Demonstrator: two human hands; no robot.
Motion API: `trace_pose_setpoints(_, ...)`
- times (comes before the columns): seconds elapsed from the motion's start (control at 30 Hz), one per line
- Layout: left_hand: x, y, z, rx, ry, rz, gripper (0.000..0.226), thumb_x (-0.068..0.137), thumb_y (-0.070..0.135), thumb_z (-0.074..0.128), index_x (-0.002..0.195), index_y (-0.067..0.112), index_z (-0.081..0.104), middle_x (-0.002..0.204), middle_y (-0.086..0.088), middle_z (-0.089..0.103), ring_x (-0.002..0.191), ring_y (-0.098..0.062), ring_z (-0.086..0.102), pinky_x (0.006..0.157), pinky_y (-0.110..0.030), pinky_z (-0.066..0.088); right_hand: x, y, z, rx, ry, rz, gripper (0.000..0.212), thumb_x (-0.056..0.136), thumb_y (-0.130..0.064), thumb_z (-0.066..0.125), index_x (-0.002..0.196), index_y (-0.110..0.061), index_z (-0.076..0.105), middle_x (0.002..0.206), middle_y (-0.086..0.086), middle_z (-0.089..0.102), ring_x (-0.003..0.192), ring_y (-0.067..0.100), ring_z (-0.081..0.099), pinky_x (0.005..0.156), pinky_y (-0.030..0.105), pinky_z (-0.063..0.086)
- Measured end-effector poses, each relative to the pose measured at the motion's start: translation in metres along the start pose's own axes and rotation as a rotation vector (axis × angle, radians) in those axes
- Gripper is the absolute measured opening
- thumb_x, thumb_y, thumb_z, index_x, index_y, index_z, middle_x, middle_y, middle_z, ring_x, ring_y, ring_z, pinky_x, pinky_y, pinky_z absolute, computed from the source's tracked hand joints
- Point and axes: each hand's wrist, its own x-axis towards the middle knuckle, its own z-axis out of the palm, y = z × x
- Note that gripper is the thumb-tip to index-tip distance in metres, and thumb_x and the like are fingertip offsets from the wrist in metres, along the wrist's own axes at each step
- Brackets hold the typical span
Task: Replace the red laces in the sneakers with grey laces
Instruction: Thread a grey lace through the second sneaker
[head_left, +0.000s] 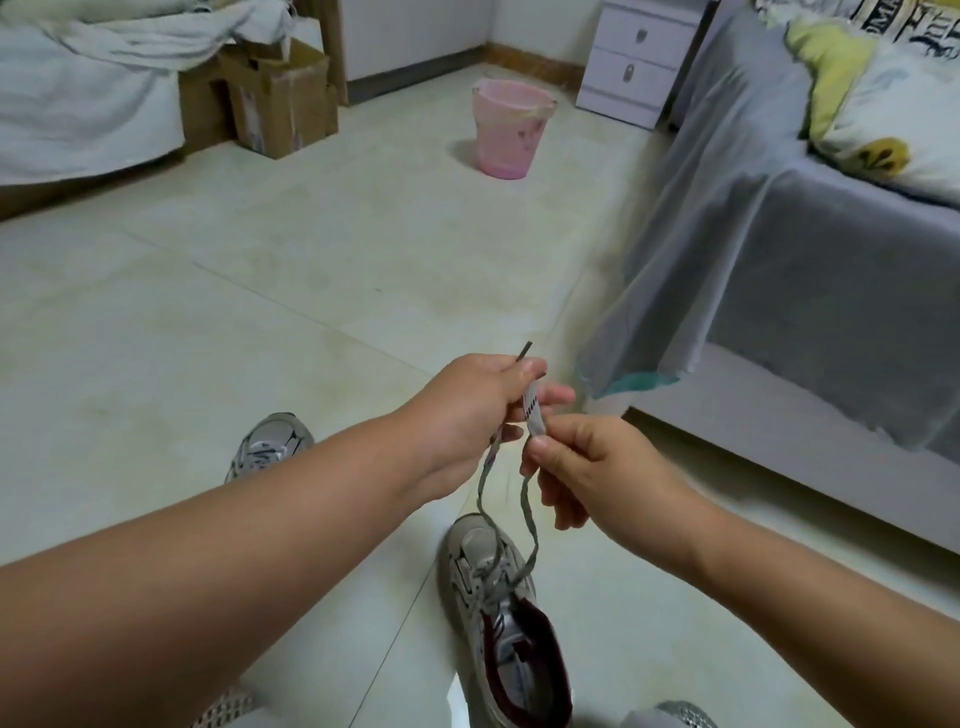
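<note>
On a pale tiled bedroom floor, a grey mesh sneaker with a maroon lining (498, 613) sits at six o'clock (its mate (267, 444) at nine). Above it, the left hand (467, 405) and right hand (576, 462) each pinch a strand of the flat grey lace (535, 415). Uneven pulling could leave one end short, or drag the lace back out of an eyelet.

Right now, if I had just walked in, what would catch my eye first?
Most striking are the two bare hands low in the middle: the left hand and the right hand pinch a flat grey lace. It runs down to a grey mesh sneaker on the floor. Farther back stands a pink plastic bucket.
</note>
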Motion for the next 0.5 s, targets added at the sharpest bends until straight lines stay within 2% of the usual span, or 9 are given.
trace_pose_setpoints(0.03, 0.001, 0.001, 0.000, -0.073, -0.011, -0.007, 0.020, 0.098, 0.015, 0.037, 0.093, 0.013, 0.056, 0.067, 0.003, 0.065, 0.066, -0.012, 0.060, 0.070, -0.031, 0.047, 0.002, 0.001, 0.002, 0.001, -0.020, 0.009, 0.030, 0.096, -0.014, 0.045, 0.068, -0.011, 0.055, 0.055, 0.007, 0.052, 0.042, 0.012, 0.047, 0.044, 0.017, 0.040)
trace_pose_setpoints(0.13, 0.006, 0.005, -0.001, -0.176, -0.020, 0.001, 0.019, 0.099, 0.010, 0.036, 0.102, 0.008, 0.055, 0.057, 0.002, 0.049, 0.049, -0.008, 0.051, 0.049, -0.020, 0.045, 0.010, 0.003, 0.006, 0.058, -0.048, 0.053, 0.030, 0.096, -0.014, 0.045, 0.068, -0.009, 0.056, 0.058, 0.010, 0.052, 0.042, 0.013, 0.047, 0.042, 0.017, 0.039)
trace_pose_setpoints(0.23, 0.009, 0.012, -0.012, -0.108, -0.008, 0.002, 0.024, 0.100, 0.012, 0.034, 0.097, 0.008, 0.057, 0.053, 0.004, 0.040, 0.041, -0.007, 0.041, 0.045, -0.018, 0.042, 0.017, 0.009, 0.000, 0.013, -0.106, 0.126, 0.023, 0.095, -0.022, 0.048, 0.089, -0.006, 0.063, 0.067, 0.007, 0.059, 0.051, 0.014, 0.052, 0.049, 0.022, 0.043)
trace_pose_setpoints(0.37, 0.007, -0.005, -0.032, 0.241, -0.004, -0.077, 0.028, 0.099, 0.015, 0.032, 0.083, 0.012, 0.056, 0.053, 0.005, 0.036, 0.040, -0.007, 0.030, 0.039, -0.017, 0.029, 0.032, 0.046, -0.011, -0.247, -0.150, 0.221, 0.018, 0.094, -0.020, 0.049, 0.109, -0.020, 0.060, 0.081, 0.002, 0.064, 0.062, 0.011, 0.057, 0.054, 0.020, 0.049)
trace_pose_setpoints(0.43, 0.004, -0.035, -0.039, 0.462, -0.042, -0.165, 0.029, 0.097, 0.011, 0.034, 0.079, 0.013, 0.056, 0.053, 0.004, 0.036, 0.037, -0.007, 0.029, 0.038, -0.016, 0.025, 0.042, 0.075, -0.004, -0.385, -0.189, 0.234, 0.020, 0.094, -0.018, 0.047, 0.107, -0.018, 0.063, 0.086, 0.000, 0.064, 0.064, 0.009, 0.056, 0.055, 0.018, 0.048)
trace_pose_setpoints(0.5, 0.004, -0.076, -0.047, 0.762, -0.115, -0.182, 0.028, 0.097, 0.010, 0.035, 0.081, 0.015, 0.058, 0.057, 0.004, 0.041, 0.041, -0.005, 0.035, 0.039, -0.016, 0.028, 0.054, 0.105, 0.012, -0.560, -0.248, 0.195, 0.023, 0.093, -0.019, 0.048, 0.106, -0.015, 0.066, 0.095, -0.001, 0.064, 0.071, 0.007, 0.055, 0.063, 0.017, 0.045)
